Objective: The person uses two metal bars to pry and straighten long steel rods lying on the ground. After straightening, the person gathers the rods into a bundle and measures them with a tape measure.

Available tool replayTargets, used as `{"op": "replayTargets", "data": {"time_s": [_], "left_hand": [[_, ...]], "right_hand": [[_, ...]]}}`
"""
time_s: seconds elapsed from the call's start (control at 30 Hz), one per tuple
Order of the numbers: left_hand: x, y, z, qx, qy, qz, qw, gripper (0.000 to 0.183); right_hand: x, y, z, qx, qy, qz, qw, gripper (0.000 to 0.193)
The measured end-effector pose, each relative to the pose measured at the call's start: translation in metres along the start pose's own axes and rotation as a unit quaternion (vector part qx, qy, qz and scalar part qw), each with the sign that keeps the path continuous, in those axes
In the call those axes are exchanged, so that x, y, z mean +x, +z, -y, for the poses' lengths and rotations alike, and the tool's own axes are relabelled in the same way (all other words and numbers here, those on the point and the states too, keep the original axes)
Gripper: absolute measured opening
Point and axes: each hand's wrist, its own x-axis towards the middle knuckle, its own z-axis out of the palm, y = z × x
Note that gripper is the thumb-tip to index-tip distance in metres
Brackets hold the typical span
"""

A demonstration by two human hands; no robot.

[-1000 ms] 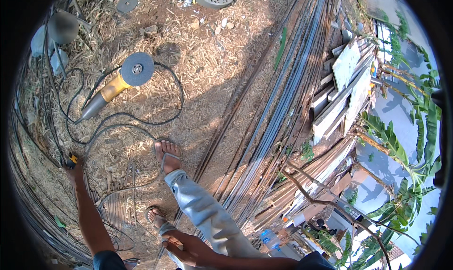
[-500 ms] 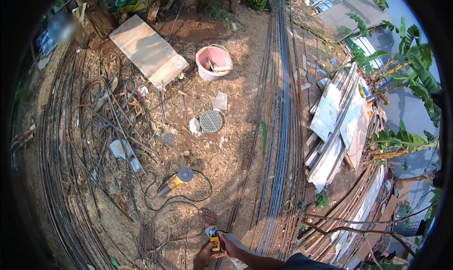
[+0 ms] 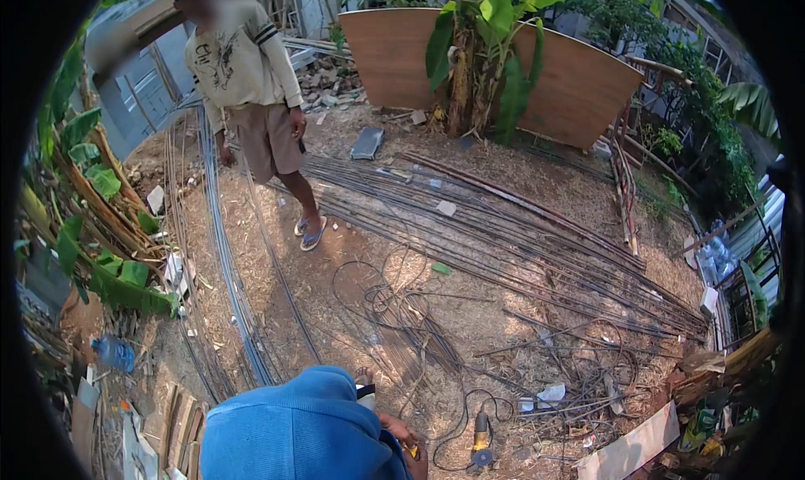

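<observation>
My two hands (image 3: pixel 399 430) come together at the bottom, just right of the blue cloth (image 3: pixel 293 430) of my sleeve and shoulder. Their fingers are closed round a yellow and black tape measure (image 3: pixel 412 451), which is mostly covered. The sleeve conceals both forearms, so which hand lies nearer is hard to tell. A bare foot (image 3: pixel 364 376) shows just beyond them. To the right of the hands, a yellow angle grinder (image 3: pixel 480 434) lies on the ground with its disc toward the lower edge and its black cable (image 3: pixel 463 413) looped beside it.
A person (image 3: pixel 251 86) in a light top and shorts stands at the upper left. Long steel bars (image 3: pixel 503 262) cross the ground; bluish bars (image 3: pixel 222 228) run at the left. A brown panel (image 3: pixel 390 57) stands behind banana plants. Wooden boards (image 3: pixel 180 425) lie lower left, a pale board (image 3: pixel 629 446) lower right.
My view has swung far round, bringing in the standing person and brown panel. The pink bucket has left the picture. My hands stay together on the tape measure.
</observation>
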Motion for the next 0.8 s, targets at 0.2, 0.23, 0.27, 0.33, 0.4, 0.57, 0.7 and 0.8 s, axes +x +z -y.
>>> {"op": "replayTargets", "data": {"time_s": [0.2,0.23,0.27,0.33,0.4,0.57,0.7,0.8], "left_hand": [[-0.047,-0.056,0.043,-0.102,0.021,-0.022,0.994,0.018],[-0.062,-0.07,0.053,-0.103,0.051,-0.04,0.993,0.018],[-0.08,-0.084,0.062,-0.102,0.08,-0.058,0.99,0.018],[-0.123,-0.108,0.08,-0.123,0.186,-0.092,0.97,0.021],[-0.169,-0.122,0.097,-0.099,0.243,-0.278,0.924,0.021],[-0.316,-0.149,0.17,-0.257,0.298,-0.501,0.771,0.013],[-0.488,-0.13,0.29,-0.502,0.413,-0.511,0.562,0.012],[-0.588,-0.08,0.367,-0.476,0.444,-0.676,0.345,0.025]], "right_hand": [[0.033,0.097,0.081,-0.248,-0.063,0.099,0.962,0.066],[0.04,0.113,0.091,-0.324,-0.058,0.133,0.935,0.065],[0.047,0.133,0.1,-0.395,-0.052,0.167,0.902,0.064],[0.056,0.177,0.124,-0.496,-0.028,0.231,0.836,0.053],[0.064,0.228,0.155,-0.574,-0.075,0.218,0.785,0.05],[0.078,0.339,0.214,-0.697,-0.043,0.189,0.69,0.058],[0.106,0.385,0.252,-0.776,-0.009,0.234,0.585,0.07],[0.121,0.419,0.257,-0.829,0.01,0.173,0.532,0.084]]}}
